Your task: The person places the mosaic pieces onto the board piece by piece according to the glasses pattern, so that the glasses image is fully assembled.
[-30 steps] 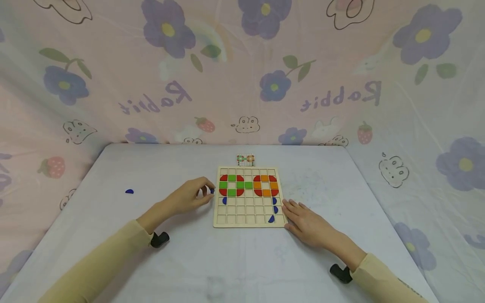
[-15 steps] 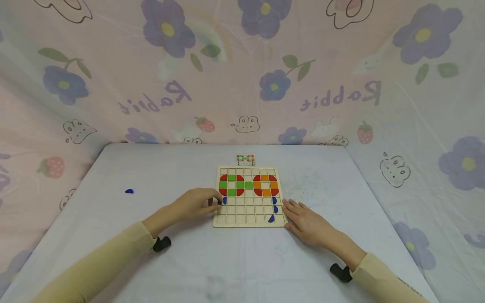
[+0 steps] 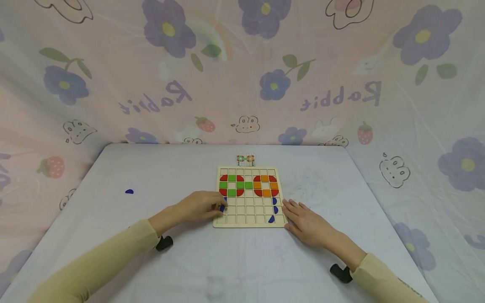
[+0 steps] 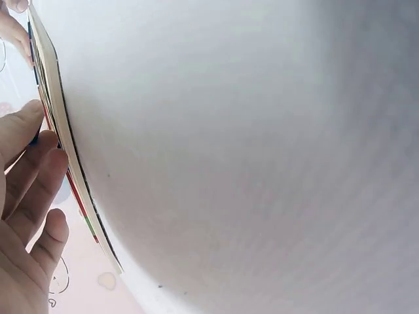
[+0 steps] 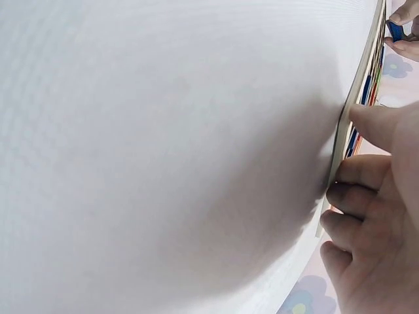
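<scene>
A pale wooden grid board (image 3: 250, 219) lies on the table, with red, green and orange pieces in its upper rows. My left hand (image 3: 202, 205) is over the board's left edge, pinching a blue half-round piece (image 5: 395, 30) between thumb and fingers. Just above that piece, another blue piece is partly hidden by the fingers. Down the right-hand columns sit blue half-rounds (image 3: 275, 209), the lowest one tilted. My right hand (image 3: 308, 223) lies along the board's right edge; in the right wrist view its thumb and fingertips touch that edge.
One loose blue half-round (image 3: 129, 191) lies on the white table (image 3: 182, 269) at the far left. Behind the board is a small pattern card (image 3: 245, 159). A patterned cloth (image 3: 223, 84) hangs around the table's back and sides.
My left hand has moved right and toward me with the blue half-round, from outside the board's left edge to over its left column. The right hand has stayed still.
</scene>
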